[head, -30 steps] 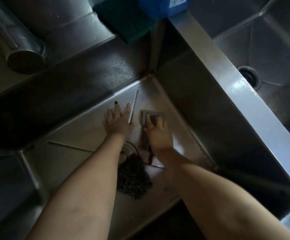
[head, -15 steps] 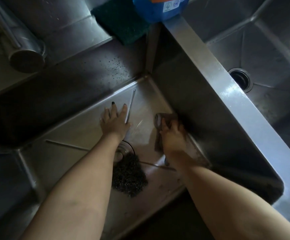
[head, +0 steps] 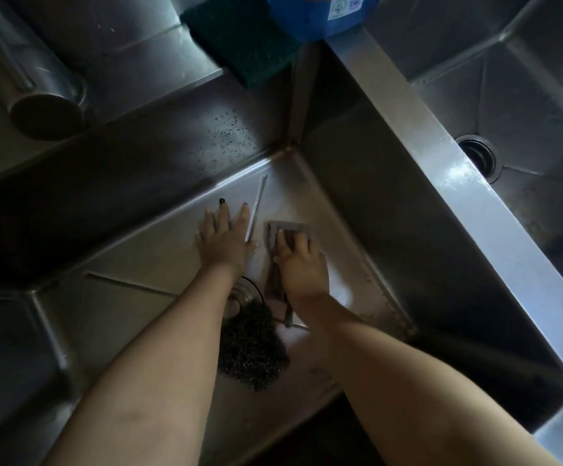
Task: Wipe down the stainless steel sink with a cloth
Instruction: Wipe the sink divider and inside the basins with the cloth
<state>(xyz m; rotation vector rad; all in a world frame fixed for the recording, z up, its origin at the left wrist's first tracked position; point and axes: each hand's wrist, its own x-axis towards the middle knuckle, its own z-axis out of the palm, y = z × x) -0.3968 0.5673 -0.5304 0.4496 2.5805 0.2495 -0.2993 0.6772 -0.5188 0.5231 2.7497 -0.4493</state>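
Head view: the sink (head: 138, 253) is brushed stainless steel, a deep square basin with pressed creases running from its corners toward the round drain (head: 244, 294). Fine droplets bead on the far wall.

The cloth (head: 290, 228) is small, grey and flat-woven. It lies on the basin floor just at one o'clock from the drain, with one squared edge showing past the fingertips and a darker tail trailing back under the wrist. The right hand (head: 302, 267) holds it down, fingers bent over it. The left hand (head: 226, 240) lies flat at nine o'clock from the cloth, just beside it, fingers straight and spread on bare steel, nails dark.

A wiry, tangled scourer (head: 253, 358) sits at six o'clock from the drain, touching its rim.

On the ledge at twelve o'clock rest a coarse green pad (head: 239, 52) and a blue plastic container (head: 320, 15). A tubular spout (head: 48, 112) hangs at ten o'clock. A flat steel divider (head: 441, 156) runs at two o'clock, with a second basin (head: 525, 95) beyond it.
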